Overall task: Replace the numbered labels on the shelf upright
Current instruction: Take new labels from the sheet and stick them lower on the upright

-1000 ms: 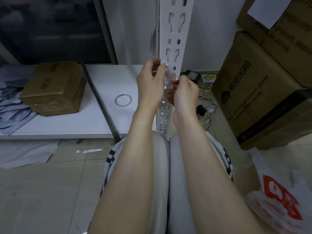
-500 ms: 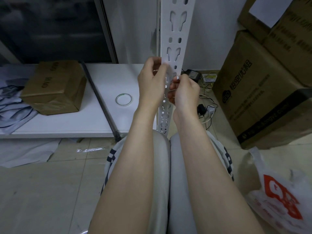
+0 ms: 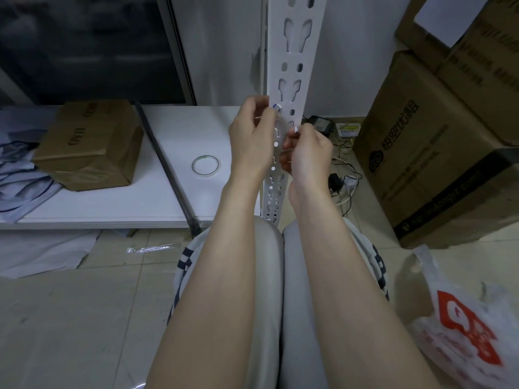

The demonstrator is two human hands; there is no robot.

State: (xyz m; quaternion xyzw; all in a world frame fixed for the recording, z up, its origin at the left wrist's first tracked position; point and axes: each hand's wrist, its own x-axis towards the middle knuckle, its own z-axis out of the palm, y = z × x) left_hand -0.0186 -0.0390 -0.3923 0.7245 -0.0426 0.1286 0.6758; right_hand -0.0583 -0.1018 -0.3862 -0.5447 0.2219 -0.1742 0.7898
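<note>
Left hand (image 3: 252,136) pinches the label (image 3: 277,108), blue-marked, at the left edge of the shelf upright (image 3: 295,51). Right hand (image 3: 307,153) is curled just below-right; can't tell what it holds. The upright runs vertically between the hands. Left hand is nearer the label.

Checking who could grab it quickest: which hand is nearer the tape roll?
Left. The left hand is just right of the tape roll; the right hand is beyond the shelf upright, farther away.

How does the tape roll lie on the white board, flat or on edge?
Flat. The tape roll shows its whole ring and open middle from above, on the white board.
</note>
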